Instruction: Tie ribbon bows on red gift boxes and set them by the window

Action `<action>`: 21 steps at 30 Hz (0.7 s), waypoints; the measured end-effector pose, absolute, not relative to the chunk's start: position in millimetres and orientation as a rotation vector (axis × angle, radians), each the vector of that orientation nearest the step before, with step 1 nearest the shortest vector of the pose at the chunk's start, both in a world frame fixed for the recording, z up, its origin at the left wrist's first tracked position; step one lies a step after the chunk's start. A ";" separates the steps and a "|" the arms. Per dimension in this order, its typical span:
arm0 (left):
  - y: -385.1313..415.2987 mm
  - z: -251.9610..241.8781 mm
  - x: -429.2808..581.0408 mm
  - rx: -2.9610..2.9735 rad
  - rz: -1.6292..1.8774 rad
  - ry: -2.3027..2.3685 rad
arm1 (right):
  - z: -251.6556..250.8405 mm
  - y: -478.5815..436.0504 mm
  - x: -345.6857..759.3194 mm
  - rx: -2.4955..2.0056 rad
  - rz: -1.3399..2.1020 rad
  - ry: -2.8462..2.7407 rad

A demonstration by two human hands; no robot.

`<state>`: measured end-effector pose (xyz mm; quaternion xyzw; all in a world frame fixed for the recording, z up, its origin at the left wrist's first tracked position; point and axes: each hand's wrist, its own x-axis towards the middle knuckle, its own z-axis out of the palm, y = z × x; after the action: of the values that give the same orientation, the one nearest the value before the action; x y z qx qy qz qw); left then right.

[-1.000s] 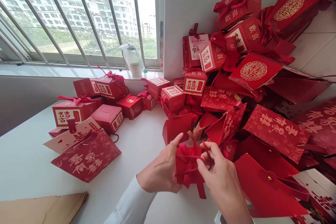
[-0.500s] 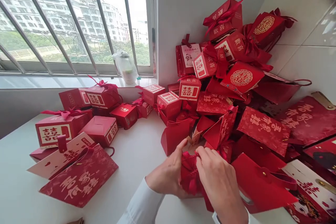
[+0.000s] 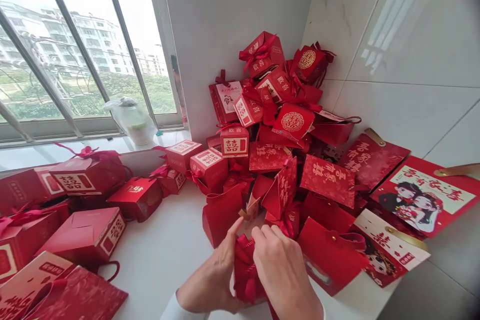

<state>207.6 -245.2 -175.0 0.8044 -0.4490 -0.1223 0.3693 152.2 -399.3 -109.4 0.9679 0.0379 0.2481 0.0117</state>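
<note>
Head camera: two bare hands, close together at lower centre, above the near part of a white table (image 3: 161,245).
Left hand (image 3: 214,272): grasping a red gift box (image 3: 240,276) at its left side; thumb points up beside the top edge.
Right hand (image 3: 279,266): fingers bent and bunched over the top of the box; fingertips hidden, so what they pinch cannot be told.
Box position: between the two hands, partly covered by the right one; contact with the table cannot be confirmed.
Box trim: red ribbon (image 3: 250,291) across the visible side; some twisted cord (image 3: 248,243) at the top, beside the right fingers.
Plain red bag (image 3: 221,216): upright on the table, just beyond the left thumb.
Red flap bag (image 3: 330,255): near the right hand, on its right; gold stud and looped strap noted.
White-and-red bag (image 3: 392,247): just right of the flap bag, by the table edge; gold strap.
Picture bag (image 3: 423,200): farther right, tilted, printed with a cartoon couple.
Pile: red boxes and bags heaped in the wall corner, a ribboned box (image 3: 262,55) near the top.
Left group: red boxes, among them a plain-topped box (image 3: 80,230); a dark red bag (image 3: 80,295) lies in front.
Window sill (image 3: 174,139): bears a container in a clear plastic bag (image 3: 137,122), before the barred window (image 3: 88,55).
</note>
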 end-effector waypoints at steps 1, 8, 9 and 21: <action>-245.6 -175.0 206.0 2.081 -0.286 -1.142 | -109.1 -401.5 151.5 3.028 0.779 0.133; -250.2 -182.4 189.4 2.065 -0.105 -1.069 | -109.4 -416.6 150.5 3.081 0.822 0.339; -251.6 -182.1 186.3 2.063 -0.096 -1.041 | -108.9 -418.2 150.8 3.092 0.812 0.379; -246.1 -146.1 132.4 2.095 0.030 -0.598 | -101.0 -418.4 157.7 3.243 0.825 0.968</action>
<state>132.4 -246.1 -146.1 0.8523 -0.2432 0.0121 0.4629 157.7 -418.4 -101.0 0.9173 0.2739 0.2334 -0.1703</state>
